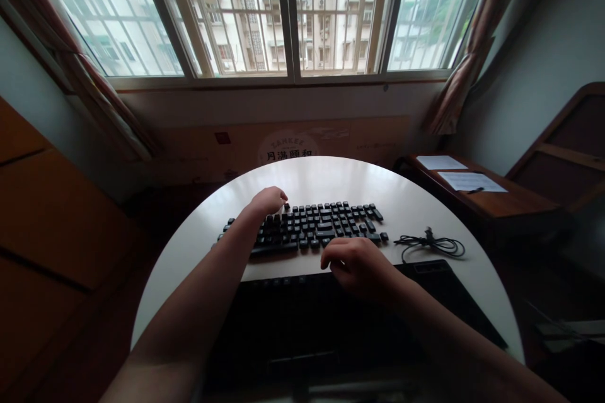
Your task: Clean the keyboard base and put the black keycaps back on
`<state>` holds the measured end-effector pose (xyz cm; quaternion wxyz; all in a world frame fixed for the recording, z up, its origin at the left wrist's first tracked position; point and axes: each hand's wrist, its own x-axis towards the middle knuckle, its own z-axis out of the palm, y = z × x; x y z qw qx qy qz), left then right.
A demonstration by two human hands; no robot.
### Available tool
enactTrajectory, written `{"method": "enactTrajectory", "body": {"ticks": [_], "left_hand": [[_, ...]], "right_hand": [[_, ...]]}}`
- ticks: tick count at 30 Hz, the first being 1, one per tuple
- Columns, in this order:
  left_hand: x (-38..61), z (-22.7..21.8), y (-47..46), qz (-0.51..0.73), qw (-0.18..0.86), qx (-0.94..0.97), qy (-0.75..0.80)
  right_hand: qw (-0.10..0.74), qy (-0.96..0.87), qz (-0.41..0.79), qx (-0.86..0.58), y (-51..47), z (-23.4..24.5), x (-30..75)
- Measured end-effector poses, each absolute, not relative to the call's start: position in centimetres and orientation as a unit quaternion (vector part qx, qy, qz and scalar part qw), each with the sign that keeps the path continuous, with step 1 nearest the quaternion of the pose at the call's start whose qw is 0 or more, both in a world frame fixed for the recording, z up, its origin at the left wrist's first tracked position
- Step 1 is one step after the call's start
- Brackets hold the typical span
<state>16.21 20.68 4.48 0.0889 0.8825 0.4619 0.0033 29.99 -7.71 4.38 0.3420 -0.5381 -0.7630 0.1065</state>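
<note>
My left hand reaches to the far side of rows of loose black keycaps on the white round table. Its fingers are closed at a black keycap at the end of the back row. Nearer to me, my right hand hovers over the black keyboard base, fingers curled inward. What those fingers may hold is hidden. A few keycaps sit along the base's far edge; most of the base is dark and shows no caps. My left forearm covers part of the keycap rows.
A coiled black cable lies right of the keycaps on the white table. A wooden side table at the right carries sheets of paper and pens. Beyond are a patterned carton, curtains and a barred window.
</note>
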Motion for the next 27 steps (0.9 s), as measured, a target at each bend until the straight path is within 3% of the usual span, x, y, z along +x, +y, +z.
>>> {"method": "enactTrajectory", "body": {"ticks": [12, 18, 23, 27], "left_hand": [[16.2, 5.8, 19.0, -0.013, 0.074, 0.879, 0.472], [15.7, 11.7, 14.6, 0.013, 0.061, 0.895, 0.442], [13.5, 17.8, 6.9, 0.15, 0.026, 0.923, 0.353], [11.4, 20.5, 1.4, 0.145, 0.032, 0.944, 0.294]], "right_hand": [[0.352, -0.761, 0.1, -0.536, -7.8, 4.5, 30.0], [0.373, -0.729, 0.072, -0.569, -7.9, 5.1, 30.1], [0.4, -0.693, 0.033, -0.599, -7.9, 5.0, 30.7], [0.403, -0.687, 0.017, -0.604, -7.8, 4.8, 30.9]]}}
